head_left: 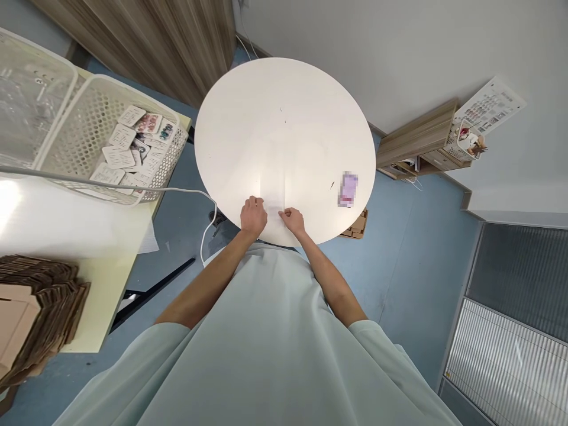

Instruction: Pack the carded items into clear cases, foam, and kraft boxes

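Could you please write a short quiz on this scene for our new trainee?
1. Which hand is nearer the blurred purple item: the left hand or the right hand?
2. True or false: the stack of folded cardboard stands on the round white table.
3. What lies in the white basket nearest that table: A) shoes, B) cards or C) cups?

Key:
1. The right hand, which is at the edge of a thin, pale item.
2. False; it stands on the pale yellow table at the left.
3. B.
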A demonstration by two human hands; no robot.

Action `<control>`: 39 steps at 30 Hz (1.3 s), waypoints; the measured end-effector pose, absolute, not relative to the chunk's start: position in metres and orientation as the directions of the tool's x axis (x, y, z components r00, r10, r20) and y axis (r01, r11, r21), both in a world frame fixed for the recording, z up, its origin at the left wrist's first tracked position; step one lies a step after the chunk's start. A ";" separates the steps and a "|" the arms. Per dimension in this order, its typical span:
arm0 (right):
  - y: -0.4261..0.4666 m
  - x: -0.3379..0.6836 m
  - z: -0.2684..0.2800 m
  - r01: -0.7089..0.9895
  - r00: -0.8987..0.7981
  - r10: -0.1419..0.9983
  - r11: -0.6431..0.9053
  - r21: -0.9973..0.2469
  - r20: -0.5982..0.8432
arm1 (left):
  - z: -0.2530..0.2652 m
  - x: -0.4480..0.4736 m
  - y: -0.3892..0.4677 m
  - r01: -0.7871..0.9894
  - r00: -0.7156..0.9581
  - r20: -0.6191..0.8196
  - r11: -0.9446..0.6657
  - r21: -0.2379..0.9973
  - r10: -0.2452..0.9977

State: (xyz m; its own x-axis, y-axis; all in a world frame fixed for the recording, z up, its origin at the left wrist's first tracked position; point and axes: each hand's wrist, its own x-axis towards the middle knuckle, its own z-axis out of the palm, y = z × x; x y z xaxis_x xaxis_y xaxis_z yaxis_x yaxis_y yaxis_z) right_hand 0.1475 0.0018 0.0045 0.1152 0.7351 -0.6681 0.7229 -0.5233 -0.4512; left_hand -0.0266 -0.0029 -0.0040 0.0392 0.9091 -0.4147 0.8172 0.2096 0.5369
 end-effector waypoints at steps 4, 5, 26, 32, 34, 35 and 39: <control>0.002 0.150 0.003 0.719 0.110 0.747 -0.515 -0.467 -0.655 | -0.008 -0.032 -0.006 0.732 0.404 -0.229 -0.163 0.661 0.885; 0.002 0.150 0.002 0.715 0.110 0.749 -0.516 -0.471 -0.653 | -0.009 -0.033 -0.008 0.709 0.457 -0.226 -0.199 0.676 0.860; -0.010 0.168 0.005 0.556 0.064 0.685 -0.628 -0.544 -0.725 | -0.014 -0.040 -0.028 0.730 0.581 -0.344 -0.286 0.621 0.738; -0.015 0.178 0.023 0.836 -0.179 0.867 -0.115 -0.536 -0.465 | -0.014 -0.041 -0.015 0.741 0.549 -0.374 -0.229 0.631 0.747; -0.017 0.178 0.026 0.849 -0.314 0.854 0.057 -0.524 -0.416 | -0.011 -0.040 -0.010 0.733 0.534 -0.374 -0.195 0.652 0.758; -0.018 0.178 0.026 0.843 -0.360 0.838 0.105 -0.527 -0.410 | -0.010 -0.039 -0.007 0.726 0.528 -0.374 -0.177 0.665 0.763; -0.015 0.175 0.024 0.810 -0.394 0.824 0.101 -0.578 -0.407 | -0.003 -0.037 0.005 0.706 0.482 -0.414 -0.062 0.706 0.772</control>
State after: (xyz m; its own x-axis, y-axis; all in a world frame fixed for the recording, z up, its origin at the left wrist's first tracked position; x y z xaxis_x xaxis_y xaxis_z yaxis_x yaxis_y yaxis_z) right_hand 0.1751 -0.0154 0.0239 -0.3937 0.8241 -0.4073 0.8098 0.1012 -0.5780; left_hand -0.0372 0.0046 -0.0033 0.4822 0.7719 -0.4144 0.7058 -0.0620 0.7057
